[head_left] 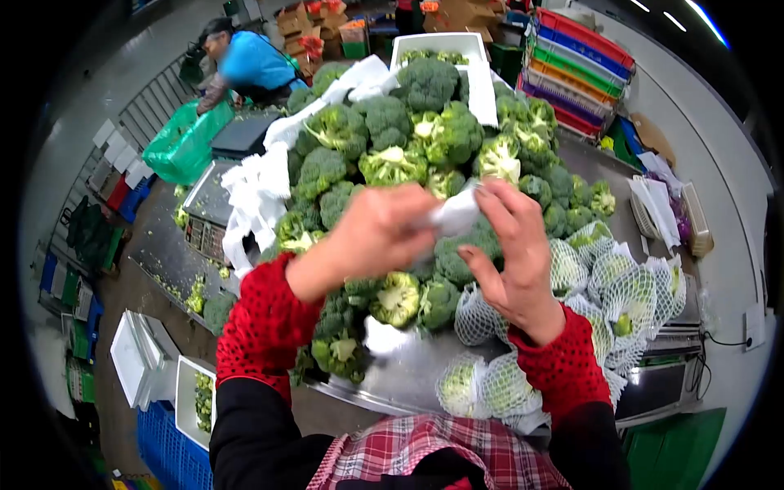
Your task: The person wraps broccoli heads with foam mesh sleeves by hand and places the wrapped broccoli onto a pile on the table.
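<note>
A small bunched white foam net sleeve [455, 214] is stretched between my two hands above the broccoli heap. My left hand [380, 229], smeared by motion, pinches its left end. At its right end, my right hand [518, 261] has its fingertips curled on the foam, with the thumb apart and lower. Just beneath the hands lies a broccoli head [469, 255], partly covered by them. A cut broccoli head [396, 299] shows its pale stem toward me. Several broccoli heads in white foam nets [483, 384] lie beside and below my right hand.
The metal table [392, 367] carries the broccoli heap, with loose white nets [255, 192] along its left. A white foam box [441, 41] stands at the far end. Stacked coloured crates [576, 69] are at right. A co-worker [257, 61] reaches into a green bag [184, 143].
</note>
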